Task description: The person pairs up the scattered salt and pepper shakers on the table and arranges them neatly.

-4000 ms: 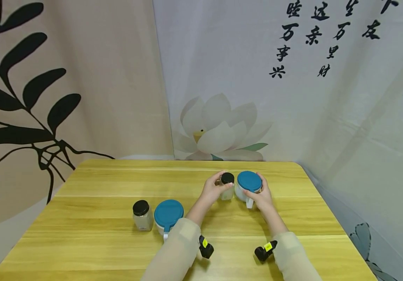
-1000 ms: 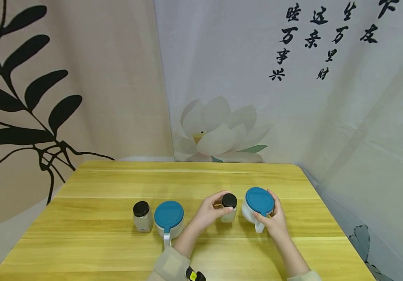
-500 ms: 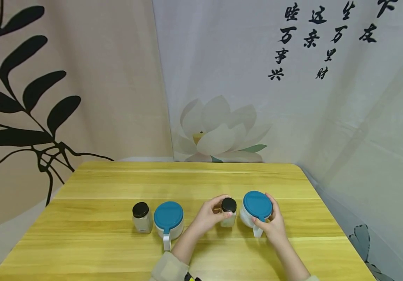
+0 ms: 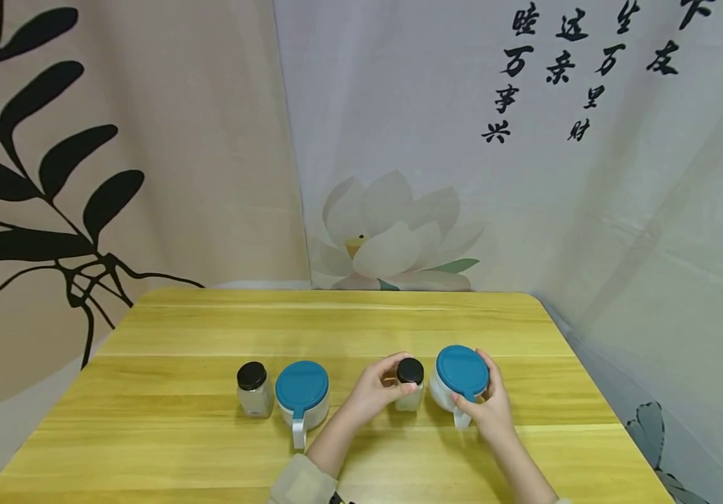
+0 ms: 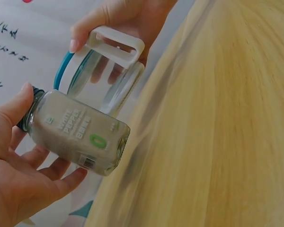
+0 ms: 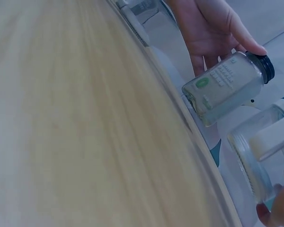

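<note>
My left hand point(image 4: 370, 388) holds a square glass pepper jar point(image 4: 409, 402) with a black lid between thumb and fingers. "WHITE PEPPER" is printed on that jar point(image 5: 75, 130) in the left wrist view. Just to its right, my right hand point(image 4: 493, 407) grips a clear glass jar point(image 4: 462, 369) with a blue lid, a white collar and a white handle. The handle points toward me. Both jars are upright and close together, with a narrow gap between them. Whether their bases touch the table I cannot tell. In the right wrist view, the right hand point(image 6: 281, 205) is mostly cut off.
On the left of the wooden table point(image 4: 147, 420) stand a second black-lidded jar point(image 4: 255, 401) and a second blue-lidded jar point(image 4: 302, 386), side by side. My left forearm passes close to the latter's handle. A printed curtain point(image 4: 399, 140) hangs behind the far edge.
Over four seconds both hands have brought the two jars from near the far edge toward me, the blue-lidded one also slightly rightward. In the last half second they have barely moved.
</note>
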Demonstrator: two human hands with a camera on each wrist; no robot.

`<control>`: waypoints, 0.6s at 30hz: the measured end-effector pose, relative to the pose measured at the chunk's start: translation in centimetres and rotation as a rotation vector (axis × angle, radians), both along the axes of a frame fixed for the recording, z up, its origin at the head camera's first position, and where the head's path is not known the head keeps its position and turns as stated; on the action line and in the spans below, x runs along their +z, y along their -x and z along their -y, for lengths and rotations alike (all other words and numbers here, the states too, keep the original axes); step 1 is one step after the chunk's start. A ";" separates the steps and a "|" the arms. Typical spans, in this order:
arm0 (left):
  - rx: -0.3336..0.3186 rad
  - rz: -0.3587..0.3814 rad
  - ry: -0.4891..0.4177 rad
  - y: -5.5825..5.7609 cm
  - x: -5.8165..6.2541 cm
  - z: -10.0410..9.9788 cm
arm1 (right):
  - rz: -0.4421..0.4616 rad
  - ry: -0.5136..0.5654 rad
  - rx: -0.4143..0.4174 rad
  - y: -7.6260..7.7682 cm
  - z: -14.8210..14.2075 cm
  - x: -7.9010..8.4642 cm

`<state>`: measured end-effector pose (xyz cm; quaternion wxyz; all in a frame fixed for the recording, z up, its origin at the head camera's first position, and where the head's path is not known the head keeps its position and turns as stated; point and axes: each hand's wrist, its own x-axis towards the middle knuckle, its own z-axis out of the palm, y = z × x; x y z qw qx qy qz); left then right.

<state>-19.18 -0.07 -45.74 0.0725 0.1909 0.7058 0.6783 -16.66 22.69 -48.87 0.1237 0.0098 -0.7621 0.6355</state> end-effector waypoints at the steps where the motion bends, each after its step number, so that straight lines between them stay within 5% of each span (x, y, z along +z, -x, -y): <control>1: 0.003 0.009 0.005 0.3 -0.5 -0.1 | -0.003 0.000 0.000 0.0 0.0 -0.1; 5: 0.019 0.014 0.007 0.9 -1.7 -0.1 | 0.002 -0.005 0.000 -0.2 -0.1 -0.3; 18: 0.033 0.051 0.021 1.0 -2.1 0.1 | 0.029 0.014 0.014 -0.7 -0.1 -0.5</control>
